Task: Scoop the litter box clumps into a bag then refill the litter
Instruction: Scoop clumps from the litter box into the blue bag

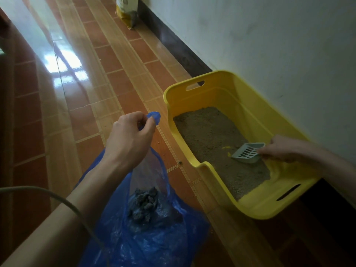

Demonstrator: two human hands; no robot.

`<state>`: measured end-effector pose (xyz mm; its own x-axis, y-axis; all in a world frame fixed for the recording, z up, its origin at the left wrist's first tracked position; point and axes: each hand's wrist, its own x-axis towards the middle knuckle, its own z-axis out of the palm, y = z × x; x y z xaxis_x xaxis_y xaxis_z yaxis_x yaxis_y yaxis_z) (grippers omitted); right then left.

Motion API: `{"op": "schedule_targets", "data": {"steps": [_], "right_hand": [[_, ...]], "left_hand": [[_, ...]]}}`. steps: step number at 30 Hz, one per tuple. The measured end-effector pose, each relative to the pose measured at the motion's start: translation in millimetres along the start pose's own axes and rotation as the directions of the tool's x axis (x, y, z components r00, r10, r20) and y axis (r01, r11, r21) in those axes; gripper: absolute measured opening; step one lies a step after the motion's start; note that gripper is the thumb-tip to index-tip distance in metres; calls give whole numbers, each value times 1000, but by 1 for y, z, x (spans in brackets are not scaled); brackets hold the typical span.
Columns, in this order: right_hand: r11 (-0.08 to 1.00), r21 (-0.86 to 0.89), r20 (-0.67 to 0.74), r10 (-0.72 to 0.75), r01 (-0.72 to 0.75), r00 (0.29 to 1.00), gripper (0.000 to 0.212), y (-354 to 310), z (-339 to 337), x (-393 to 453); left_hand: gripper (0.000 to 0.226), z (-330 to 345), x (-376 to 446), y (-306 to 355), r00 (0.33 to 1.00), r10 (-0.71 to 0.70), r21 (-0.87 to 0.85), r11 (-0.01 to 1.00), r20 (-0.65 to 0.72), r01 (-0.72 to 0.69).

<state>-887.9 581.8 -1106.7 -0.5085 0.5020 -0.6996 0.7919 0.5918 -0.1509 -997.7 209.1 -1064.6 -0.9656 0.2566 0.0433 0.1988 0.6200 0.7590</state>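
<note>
Now the right hand [277, 149] grips the scoop [247, 152], dug into litter [208, 135] in the box [256, 207]. Left hand [131, 135] pinches the bag [154, 239] handle, clumps [144, 205] inside. Risk: the bag mouth sags, and a loaded scoop spills onto the floor [86, 105].

Glossy terracotta tiled floor [119, 60] reflecting window light, white wall [269, 45], dark skirting [173, 45] along its base
</note>
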Motion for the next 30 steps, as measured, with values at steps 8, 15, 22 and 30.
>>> {"op": "schedule_targets", "data": {"steps": [8,15,22,30], "right_hand": [[997,-20,142,-75,79,987,30,-6,-7,20],[980,-34,192,-187,197,963,37,-22,-2,37],[948,43,188,-318,315,929,29,-34,12,36],[891,255,100,-412,377,906,33,-37,47,37]], "left_hand": [[38,2,-1,-1,1000,-6,12,1000,6,6],[37,4,-1,-1,1000,-16,1,1000,10,16],[37,4,-1,1,1000,-14,8,1000,14,14],[38,7,0,2,1000,-9,17,1000,16,8]]}}
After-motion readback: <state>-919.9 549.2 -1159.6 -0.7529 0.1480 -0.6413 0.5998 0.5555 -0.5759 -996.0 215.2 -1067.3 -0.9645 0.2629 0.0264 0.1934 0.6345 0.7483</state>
